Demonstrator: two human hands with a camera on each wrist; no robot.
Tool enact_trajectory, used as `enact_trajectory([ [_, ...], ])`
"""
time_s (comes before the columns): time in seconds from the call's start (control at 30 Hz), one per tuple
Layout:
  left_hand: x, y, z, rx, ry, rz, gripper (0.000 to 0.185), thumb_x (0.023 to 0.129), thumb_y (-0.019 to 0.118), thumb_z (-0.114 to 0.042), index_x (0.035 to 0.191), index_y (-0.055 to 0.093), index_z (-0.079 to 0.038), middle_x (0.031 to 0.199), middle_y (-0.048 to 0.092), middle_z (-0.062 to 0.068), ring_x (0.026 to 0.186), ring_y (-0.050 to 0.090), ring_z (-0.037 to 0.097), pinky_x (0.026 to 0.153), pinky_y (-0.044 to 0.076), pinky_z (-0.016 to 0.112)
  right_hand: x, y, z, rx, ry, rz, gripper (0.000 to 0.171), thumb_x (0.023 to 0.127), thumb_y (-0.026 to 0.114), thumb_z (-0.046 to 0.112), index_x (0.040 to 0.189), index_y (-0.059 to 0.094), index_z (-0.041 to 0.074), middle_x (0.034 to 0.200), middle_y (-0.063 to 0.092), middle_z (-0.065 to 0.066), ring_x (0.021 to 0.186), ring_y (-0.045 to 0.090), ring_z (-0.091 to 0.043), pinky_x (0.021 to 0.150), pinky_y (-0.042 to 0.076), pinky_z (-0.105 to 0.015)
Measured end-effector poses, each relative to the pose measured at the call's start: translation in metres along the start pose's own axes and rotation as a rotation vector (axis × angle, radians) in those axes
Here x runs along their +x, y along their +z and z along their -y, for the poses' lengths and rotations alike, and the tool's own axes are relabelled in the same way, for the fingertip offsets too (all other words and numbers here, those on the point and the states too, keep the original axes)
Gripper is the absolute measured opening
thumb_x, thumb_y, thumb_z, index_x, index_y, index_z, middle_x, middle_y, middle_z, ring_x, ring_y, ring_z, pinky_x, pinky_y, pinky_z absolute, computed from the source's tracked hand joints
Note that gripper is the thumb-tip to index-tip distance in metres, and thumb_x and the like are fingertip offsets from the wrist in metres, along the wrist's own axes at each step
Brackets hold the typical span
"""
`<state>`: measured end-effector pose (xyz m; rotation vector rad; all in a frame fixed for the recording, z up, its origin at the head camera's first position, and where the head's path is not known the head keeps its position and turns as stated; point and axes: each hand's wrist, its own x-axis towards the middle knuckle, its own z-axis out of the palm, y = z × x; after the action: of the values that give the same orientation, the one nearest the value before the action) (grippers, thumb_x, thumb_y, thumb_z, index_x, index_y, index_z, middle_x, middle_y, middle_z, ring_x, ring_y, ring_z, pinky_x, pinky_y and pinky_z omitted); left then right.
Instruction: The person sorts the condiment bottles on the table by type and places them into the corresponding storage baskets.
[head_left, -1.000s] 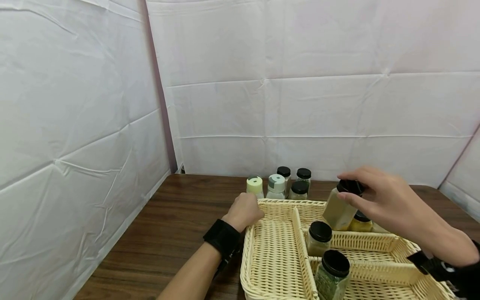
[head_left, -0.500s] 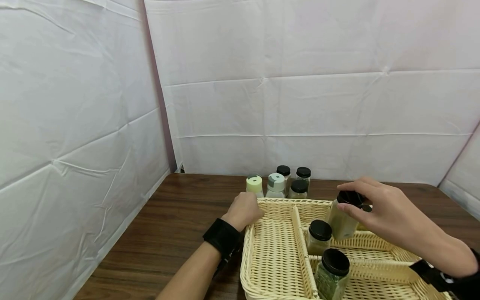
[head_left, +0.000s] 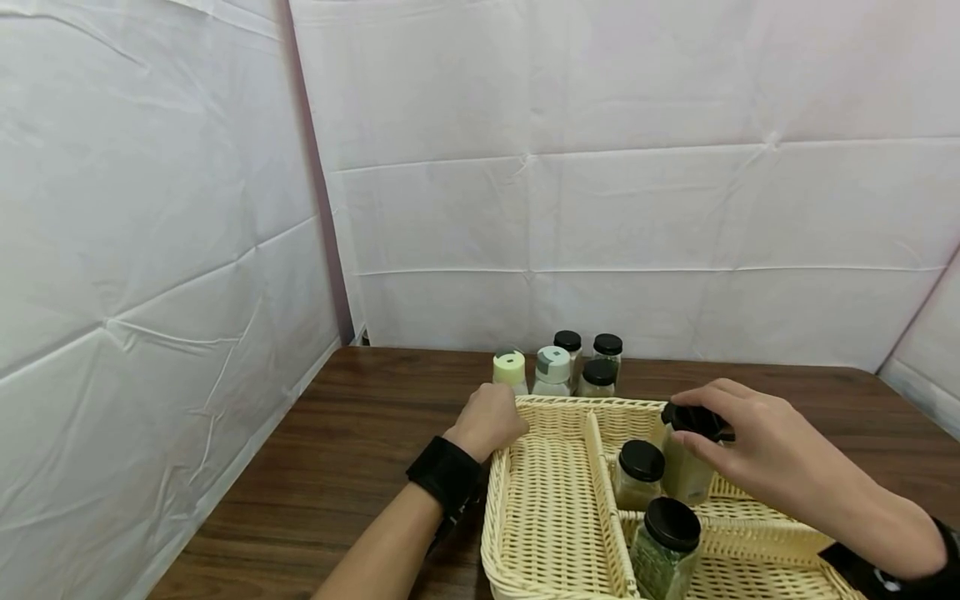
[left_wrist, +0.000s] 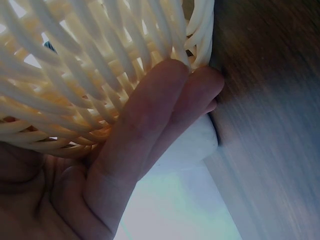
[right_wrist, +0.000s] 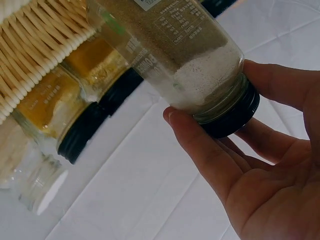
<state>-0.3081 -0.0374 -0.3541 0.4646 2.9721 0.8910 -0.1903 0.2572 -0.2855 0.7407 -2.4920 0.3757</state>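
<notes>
The right hand [head_left: 757, 450] grips a glass spice jar [head_left: 686, 471] by its black lid [head_left: 693, 419], fingers curled round the cap from above, and the jar sits low in the back right compartment of the wicker basket [head_left: 551, 500], just beside another black-lidded jar [head_left: 637, 473]. From the right wrist view the held jar [right_wrist: 180, 50] looks full of brownish powder with some white grains near the lid, and a jar with yellow powder [right_wrist: 55, 107] sits right next to it. The left hand [head_left: 487, 421] rests on the basket's back left corner, fingers curled over the rim; the left wrist view shows fingers [left_wrist: 145, 125] lying against the weave. A jar of green herbs [head_left: 663, 550] stands in the nearer compartment. Five more jars [head_left: 558, 367] are clustered on the wooden table [head_left: 352, 450] behind the basket.
</notes>
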Motion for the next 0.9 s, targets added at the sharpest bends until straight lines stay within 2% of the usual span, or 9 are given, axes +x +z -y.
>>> enact_trajectory([
  [0.17,0.001,0.000,0.000,0.000,0.008,-0.003,0.050,0.089,0.069,0.003,0.054,0.038,-0.015,0.052,0.028,-0.004,0.044,0.033,0.012,0.046,0.029,0.025,-0.003,0.005,0.001,-0.005,0.027,0.034,0.037,0.084,0.091,0.010,0.118,0.075,0.006,0.112,0.072,-0.004,0.086,0.072,-0.020,0.063,0.053,-0.034],
  [0.3,0.000,-0.001,-0.001,0.003,0.009,-0.005,0.049,0.088,0.069,0.003,0.053,0.039,-0.015,0.052,0.028,-0.004,0.044,0.033,0.011,0.046,0.029,0.025,-0.005,0.010,0.002,0.007,0.049,0.051,0.036,0.086,0.090,0.011,0.118,0.074,0.005,0.113,0.072,-0.006,0.076,0.066,-0.009,0.061,0.049,-0.031],
  [0.4,0.000,0.000,-0.001,0.004,0.007,-0.001,0.049,0.088,0.069,0.003,0.053,0.039,-0.015,0.052,0.028,-0.005,0.044,0.034,0.011,0.046,0.029,0.024,-0.007,0.014,0.001,0.006,0.026,0.035,0.037,0.084,0.090,0.010,0.116,0.074,0.003,0.112,0.073,-0.008,0.067,0.058,0.001,0.058,0.047,-0.029],
  [0.5,0.000,0.000,-0.001,0.002,0.002,0.004,0.050,0.089,0.069,0.002,0.053,0.039,-0.015,0.053,0.028,-0.004,0.044,0.034,0.012,0.046,0.029,0.025,-0.008,0.017,0.000,-0.009,0.001,0.017,0.037,0.081,0.092,0.009,0.114,0.075,0.003,0.108,0.073,-0.007,0.063,0.053,0.004,0.056,0.045,-0.027],
  [0.9,-0.001,0.001,0.000,-0.005,-0.010,0.001,0.048,0.089,0.069,0.002,0.054,0.040,-0.015,0.054,0.030,-0.003,0.044,0.036,0.012,0.046,0.030,0.025,-0.013,0.023,0.001,-0.044,0.062,0.065,0.036,0.081,0.093,0.015,0.111,0.076,0.006,0.104,0.072,-0.003,0.073,0.068,-0.012,0.062,0.053,-0.035],
])
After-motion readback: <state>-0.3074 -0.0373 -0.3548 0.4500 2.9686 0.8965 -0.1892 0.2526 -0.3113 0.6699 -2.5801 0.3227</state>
